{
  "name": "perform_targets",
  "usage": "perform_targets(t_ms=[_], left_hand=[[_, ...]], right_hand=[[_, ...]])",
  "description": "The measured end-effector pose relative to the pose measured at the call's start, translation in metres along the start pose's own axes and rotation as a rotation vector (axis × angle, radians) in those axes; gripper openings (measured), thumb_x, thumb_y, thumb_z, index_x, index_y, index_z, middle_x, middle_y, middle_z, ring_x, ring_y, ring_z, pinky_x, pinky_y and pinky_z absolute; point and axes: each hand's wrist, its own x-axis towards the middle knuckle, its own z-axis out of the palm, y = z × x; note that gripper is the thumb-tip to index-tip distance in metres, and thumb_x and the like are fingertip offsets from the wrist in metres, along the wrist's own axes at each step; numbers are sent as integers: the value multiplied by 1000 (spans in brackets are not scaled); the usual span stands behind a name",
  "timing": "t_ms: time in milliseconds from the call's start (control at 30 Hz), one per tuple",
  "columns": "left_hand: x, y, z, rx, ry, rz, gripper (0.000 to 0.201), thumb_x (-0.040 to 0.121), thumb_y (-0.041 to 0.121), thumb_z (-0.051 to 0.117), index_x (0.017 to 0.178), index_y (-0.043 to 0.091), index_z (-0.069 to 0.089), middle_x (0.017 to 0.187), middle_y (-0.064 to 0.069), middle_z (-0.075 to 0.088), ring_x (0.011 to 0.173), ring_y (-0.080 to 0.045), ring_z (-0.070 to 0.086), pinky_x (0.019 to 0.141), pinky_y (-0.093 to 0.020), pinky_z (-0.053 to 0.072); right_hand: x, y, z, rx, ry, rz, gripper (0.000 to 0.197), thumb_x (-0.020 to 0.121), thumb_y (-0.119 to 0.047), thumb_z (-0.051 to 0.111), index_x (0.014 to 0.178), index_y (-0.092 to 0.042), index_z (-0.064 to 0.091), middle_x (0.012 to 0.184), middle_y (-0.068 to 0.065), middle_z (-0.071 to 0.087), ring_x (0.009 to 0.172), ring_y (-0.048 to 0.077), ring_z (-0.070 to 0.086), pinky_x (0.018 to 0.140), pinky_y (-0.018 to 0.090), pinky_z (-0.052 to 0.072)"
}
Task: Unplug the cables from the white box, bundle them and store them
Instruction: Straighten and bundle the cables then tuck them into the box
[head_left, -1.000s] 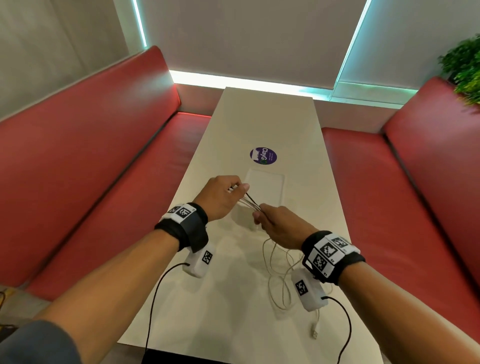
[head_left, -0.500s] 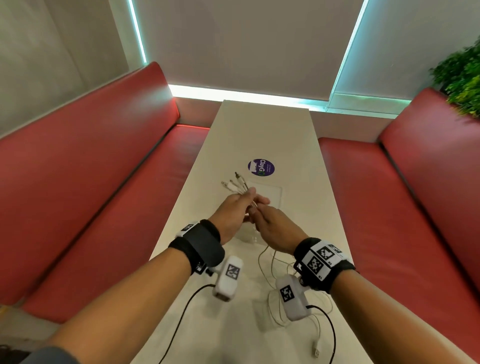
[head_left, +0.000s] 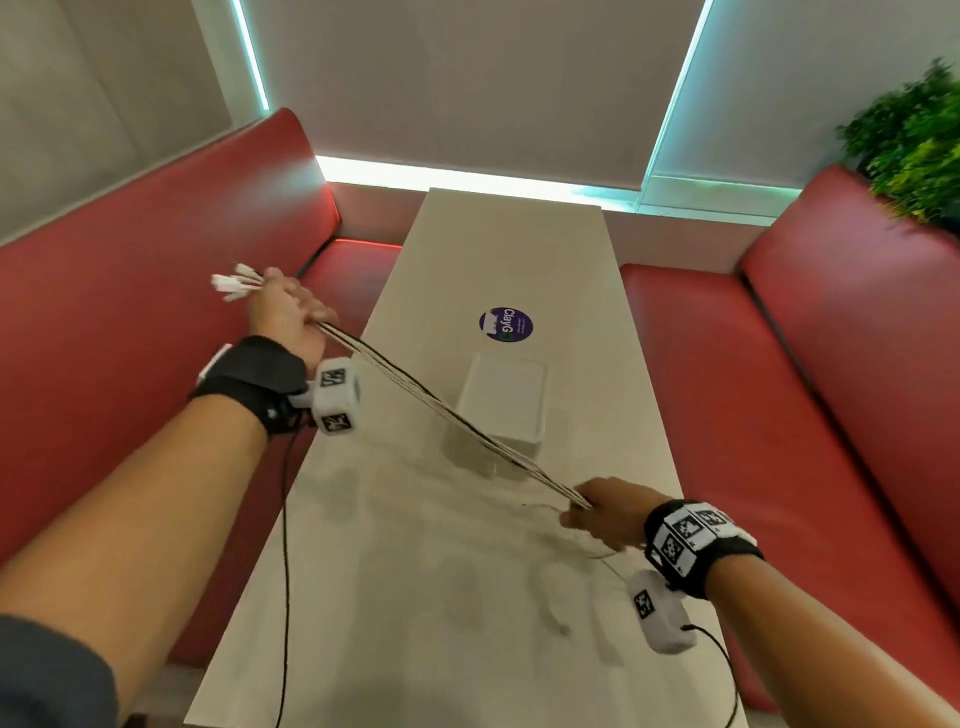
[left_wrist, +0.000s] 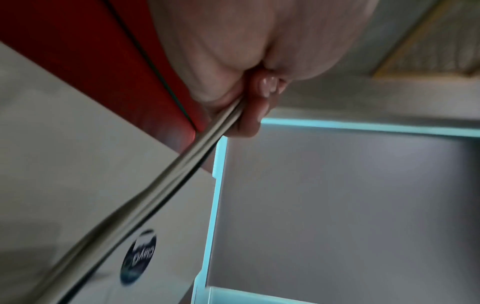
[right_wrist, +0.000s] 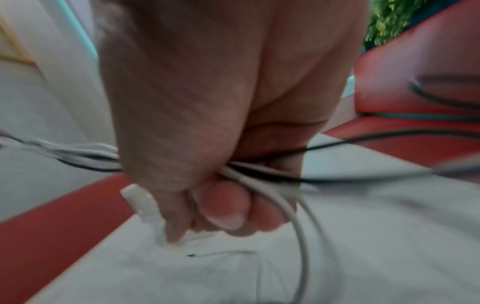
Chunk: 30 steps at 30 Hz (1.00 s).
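Observation:
Several thin white and dark cables (head_left: 447, 410) run taut in a diagonal line between my two hands. My left hand (head_left: 283, 317) is raised over the left bench and grips the bunch near its plug ends (head_left: 234, 283), which stick out past the fist. In the left wrist view the cables (left_wrist: 161, 185) leave the curled fingers (left_wrist: 249, 115). My right hand (head_left: 605, 512) is low over the table and grips the same cables (right_wrist: 259, 179), with loose loops and one white plug (right_wrist: 140, 201) hanging from it. The white box (head_left: 504, 402) stands on the table under the stretched cables.
The long white table (head_left: 467, 597) runs away from me between two red benches (head_left: 130, 338). A round purple sticker (head_left: 505, 325) lies beyond the box. A green plant (head_left: 914, 145) is at the far right. Black leads from the wrist cameras (head_left: 284, 545) hang beside the table.
My hands were close together above the box; now they have drawn far apart. The left went up and left with the plug ends, the right came down toward me, stretching the cables straight.

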Motion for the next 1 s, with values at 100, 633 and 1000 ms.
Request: perform_targets(t_ms=[100,633,1000], left_hand=[[11,15,-16,46,80,48,51,106,40,30,59,21,36,44,8,23,36,-10,18,38,-20,21],[2,-37,-18,221,36,14,45,106,39,33,65,20,38,50,6,21,38,-11,16,39,-21,20],[-59,-60,12,298,-318,-146,41,107,34,32,70,19,40,52,7,23,40,-8,18,38,-21,22]], right_hand=[[-2,18,-3,-171,-86,160,35,92,-51,57,74,-23,54,74,-3,62,58,14,56,65,27,47],[-13,49,17,-329,-236,308,100,62,-68,80,141,-21,42,139,3,54,125,25,55,91,34,45],[15,-43,-31,57,269,-218,49,88,-50,64,128,-24,57,123,-5,65,106,14,63,93,34,53]])
